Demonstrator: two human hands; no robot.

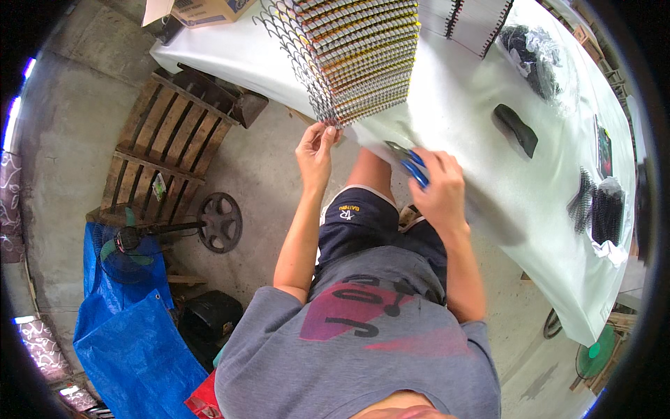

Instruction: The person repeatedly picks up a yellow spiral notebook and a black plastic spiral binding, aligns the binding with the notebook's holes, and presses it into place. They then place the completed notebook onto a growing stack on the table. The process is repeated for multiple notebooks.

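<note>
At the table's edge stands a tall stack of spiral-bound notebooks (366, 59). Dark binding coils (296, 52) stick out from its left side in a loose, curling row. My left hand (316, 150) is at the stack's lower corner, its thumb and fingers pinched on the end of a coil. Pliers with blue handles (417, 167) are in my right hand (442, 192), closed round the grips. Their jaws point up and left toward the stack, apart from it. That hand is slightly blurred.
On the white-covered table (447, 126) lie a black curved object (515, 130), dark coils in clear plastic (534, 63), more black coils (606, 213) and bound notebooks (471, 24). A cardboard box (209, 10) sits at far left. Leftward are a wooden pallet (164, 140), a fan (125, 244) and blue tarpaulin (132, 349).
</note>
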